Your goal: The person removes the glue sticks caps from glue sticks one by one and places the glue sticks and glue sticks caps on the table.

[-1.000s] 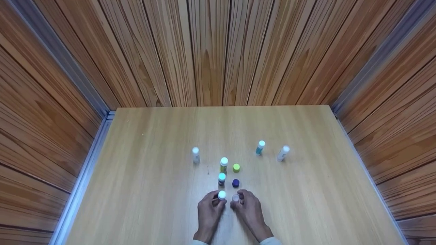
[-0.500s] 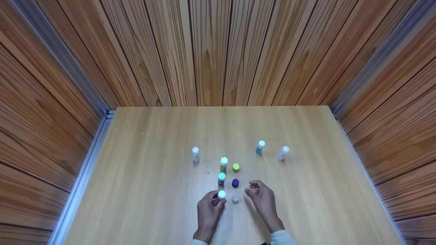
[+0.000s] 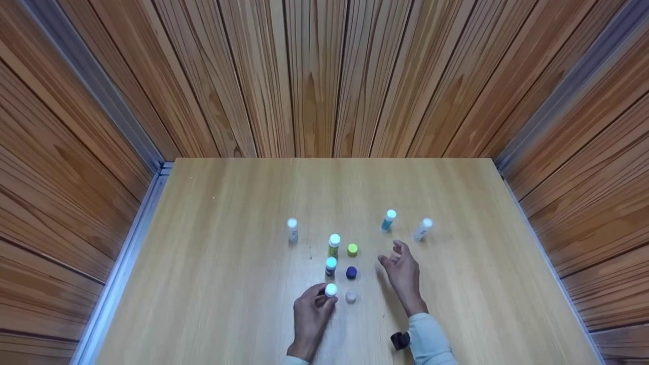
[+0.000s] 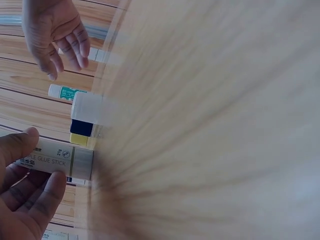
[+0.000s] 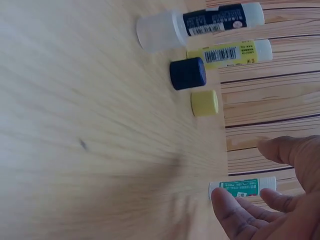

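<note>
My left hand (image 3: 312, 317) pinches an upright white glue stick (image 4: 50, 159) between thumb and fingers near the front of the table, its lower end at the tabletop. Right of it stands a translucent cap (image 3: 350, 296). My right hand (image 3: 404, 276) is over the table right of the caps, thumb and fingers apart, holding nothing. Nearest beyond its fingertips stands a glue stick with a teal label (image 5: 241, 187). Behind the left hand are a dark blue glue stick (image 5: 215, 22) and a yellow one (image 5: 232, 54), with a dark blue cap (image 5: 188, 73) and a yellow-green cap (image 5: 204, 103) beside them.
Another white glue stick (image 3: 422, 229) stands at the right, behind my right hand. A further white one (image 3: 292, 231) is at the left. Wood-panelled walls (image 3: 314, 76) enclose the wooden table (image 3: 213, 284) at the back and sides.
My right hand has let go of the translucent cap, left it standing on the table and moved right and forward toward the teal-labelled glue stick. My left hand has stayed put.
</note>
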A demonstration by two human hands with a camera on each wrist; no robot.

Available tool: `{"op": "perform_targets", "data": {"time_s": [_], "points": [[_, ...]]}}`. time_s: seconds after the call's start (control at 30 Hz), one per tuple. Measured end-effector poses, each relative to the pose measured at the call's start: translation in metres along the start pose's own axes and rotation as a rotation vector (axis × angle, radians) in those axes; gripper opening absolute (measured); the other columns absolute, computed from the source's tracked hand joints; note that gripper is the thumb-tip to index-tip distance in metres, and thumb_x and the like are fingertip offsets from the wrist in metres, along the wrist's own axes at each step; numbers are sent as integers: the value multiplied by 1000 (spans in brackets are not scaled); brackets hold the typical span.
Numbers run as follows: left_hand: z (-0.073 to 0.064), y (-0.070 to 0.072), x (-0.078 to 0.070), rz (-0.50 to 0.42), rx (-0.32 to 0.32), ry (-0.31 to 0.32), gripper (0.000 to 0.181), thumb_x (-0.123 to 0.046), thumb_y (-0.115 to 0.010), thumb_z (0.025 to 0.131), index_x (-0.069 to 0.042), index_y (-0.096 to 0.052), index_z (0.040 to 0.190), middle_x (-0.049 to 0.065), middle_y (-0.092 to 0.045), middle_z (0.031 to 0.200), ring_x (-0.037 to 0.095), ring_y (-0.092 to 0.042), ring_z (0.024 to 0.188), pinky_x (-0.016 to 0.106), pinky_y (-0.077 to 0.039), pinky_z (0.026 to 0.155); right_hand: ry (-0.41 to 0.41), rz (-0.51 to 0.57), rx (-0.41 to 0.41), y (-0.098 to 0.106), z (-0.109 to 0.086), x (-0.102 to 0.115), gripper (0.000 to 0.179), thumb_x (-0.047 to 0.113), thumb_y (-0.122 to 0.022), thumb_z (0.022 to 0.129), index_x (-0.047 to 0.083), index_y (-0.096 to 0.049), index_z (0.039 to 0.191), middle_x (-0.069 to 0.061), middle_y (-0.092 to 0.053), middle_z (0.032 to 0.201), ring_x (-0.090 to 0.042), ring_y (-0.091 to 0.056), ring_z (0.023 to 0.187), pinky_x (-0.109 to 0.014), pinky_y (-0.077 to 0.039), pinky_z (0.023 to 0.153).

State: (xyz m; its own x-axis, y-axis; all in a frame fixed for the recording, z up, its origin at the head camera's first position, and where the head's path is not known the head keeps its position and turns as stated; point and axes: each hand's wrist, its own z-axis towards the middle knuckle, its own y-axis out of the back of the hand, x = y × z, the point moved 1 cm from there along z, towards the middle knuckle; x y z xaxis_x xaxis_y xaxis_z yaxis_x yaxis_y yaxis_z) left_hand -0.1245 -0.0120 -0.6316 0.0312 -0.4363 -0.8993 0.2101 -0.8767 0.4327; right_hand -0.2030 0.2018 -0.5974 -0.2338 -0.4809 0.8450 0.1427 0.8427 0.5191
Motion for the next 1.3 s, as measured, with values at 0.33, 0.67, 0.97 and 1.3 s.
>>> {"op": "perform_targets", "data": {"time_s": [0.33,0.67,0.97,1.3], "points": [[-1,2,2,-11,21,4,35,-2,-80,74,-6,-70,108,4,-71,101,16,-70,91,17,-55,74,-7,-48,-8,-3,34,14,68,17,-64,92,6,-28,149,-22,-39,146,-39,-51,122,-52,-43,99],[1,5,4,-11,31,-43,31,-4,-79,75,-7,-71,105,5,-72,99,17,-70,92,16,-54,74,48,-209,-71,-15,61,17,85,15,-67,89,4,-11,153,-26,-31,149,-41,-42,129,-52,-39,103],[0,2,5,14,41,-57,33,-4,-80,75,-5,-71,107,6,-72,100,16,-70,89,18,-55,73,222,-342,-123,-18,75,21,66,10,-62,93,5,-27,149,-22,-38,143,-41,-46,125,-53,-42,100],[1,3,4,14,46,-47,31,-4,-78,77,-10,-72,106,1,-72,100,14,-69,93,19,-55,75,288,-340,-142,-17,76,17,39,11,-48,101,8,-46,140,-17,-61,118,-35,-59,110,-50,-48,92]]}}
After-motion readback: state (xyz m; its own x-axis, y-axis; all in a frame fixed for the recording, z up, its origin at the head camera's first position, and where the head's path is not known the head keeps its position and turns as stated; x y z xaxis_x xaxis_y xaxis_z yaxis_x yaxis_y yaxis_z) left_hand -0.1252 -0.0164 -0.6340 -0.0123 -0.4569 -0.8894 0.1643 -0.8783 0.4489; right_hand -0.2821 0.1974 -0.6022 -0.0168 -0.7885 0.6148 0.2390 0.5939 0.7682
